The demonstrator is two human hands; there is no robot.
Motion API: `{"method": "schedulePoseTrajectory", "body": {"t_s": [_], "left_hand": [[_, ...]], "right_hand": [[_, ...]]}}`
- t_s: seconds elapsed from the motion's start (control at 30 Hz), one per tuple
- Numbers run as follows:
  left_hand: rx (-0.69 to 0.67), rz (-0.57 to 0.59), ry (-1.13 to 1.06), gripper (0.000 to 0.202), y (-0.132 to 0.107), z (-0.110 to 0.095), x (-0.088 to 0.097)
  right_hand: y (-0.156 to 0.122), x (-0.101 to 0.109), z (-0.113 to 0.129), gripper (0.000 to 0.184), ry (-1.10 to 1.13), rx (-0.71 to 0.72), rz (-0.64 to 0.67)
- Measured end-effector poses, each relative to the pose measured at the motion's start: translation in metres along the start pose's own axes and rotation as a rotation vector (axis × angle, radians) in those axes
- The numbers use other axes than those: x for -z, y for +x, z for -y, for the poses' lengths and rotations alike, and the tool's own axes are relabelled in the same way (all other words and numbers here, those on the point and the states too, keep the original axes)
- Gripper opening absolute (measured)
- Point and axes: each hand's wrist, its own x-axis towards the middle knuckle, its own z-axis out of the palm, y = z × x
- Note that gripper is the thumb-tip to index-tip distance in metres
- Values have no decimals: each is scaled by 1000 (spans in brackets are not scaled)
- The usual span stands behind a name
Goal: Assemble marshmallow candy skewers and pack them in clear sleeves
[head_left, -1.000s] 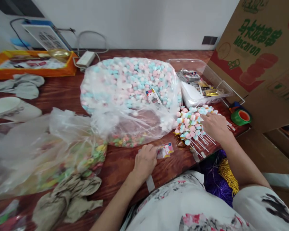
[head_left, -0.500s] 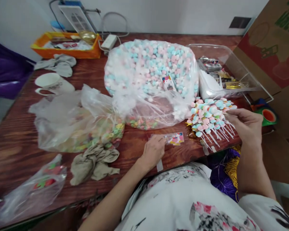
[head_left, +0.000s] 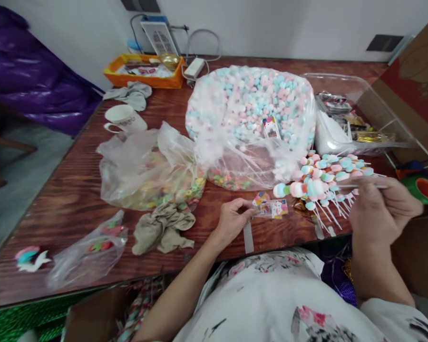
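Observation:
My left hand [head_left: 233,219] pinches the edge of a small printed clear bag [head_left: 273,208] lying on the brown wooden table [head_left: 67,199]. My right hand [head_left: 383,209] is closed on the stick of a marshmallow skewer [head_left: 305,189], held level above the table with its pastel end pointing left toward the bag. A pile of similar skewers [head_left: 333,173] lies just behind it. A big clear sack of pink, blue and white marshmallows [head_left: 249,107] sits beyond both hands.
A plastic bag of coloured sweets [head_left: 146,173], a crumpled cloth [head_left: 162,228], a white mug [head_left: 123,119], an orange tray [head_left: 142,76], a clear box of supplies [head_left: 353,128], green tape [head_left: 423,187], a small packet [head_left: 89,247].
My right hand has lifted one skewer out of the pile and turned it level toward the left. My left hand went from resting on the bag to pinching its edge. The view swung left.

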Motion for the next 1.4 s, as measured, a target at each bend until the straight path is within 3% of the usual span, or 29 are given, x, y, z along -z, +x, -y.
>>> {"method": "schedulePoseTrajectory", "body": {"t_s": [0.13, 0.27, 0.33, 0.57, 0.8, 0.93, 1.1, 1.2, 1.33, 1.4], "left_hand": [[-199, -17, 71, 5, 0, -8, 1], [-345, -18, 156, 6, -1, -12, 3], [-366, -18, 173, 8, -2, -11, 3], [-393, -32, 125, 5, -5, -12, -5], [-460, 61, 87, 7, -8, -16, -12], [-386, 133, 65, 14, -10, -20, -14], [-262, 275, -14, 33, -13, -30, -14], [-106, 431, -122, 43, -15, -39, -16], [205, 602, -452, 55, -21, -51, -21], [295, 683, -564, 55, -26, -56, -24]], "right_hand": [[-10, -7, -3, 3, 77, -153, 115], [-7, -6, -10, 2, 206, -181, 12], [-5, -6, -10, 1, 252, -177, -17], [-19, -2, -7, 3, 193, -238, 71], [-34, 9, -8, 5, 94, -239, 285], [-40, 5, -13, 7, 197, -378, 327], [-41, 1, -23, 12, 339, -531, 188], [-44, -2, -22, 12, 328, -517, 151], [-49, -6, -19, 9, 300, -406, 129], [-51, -7, -21, 7, 285, -352, 159]]}}
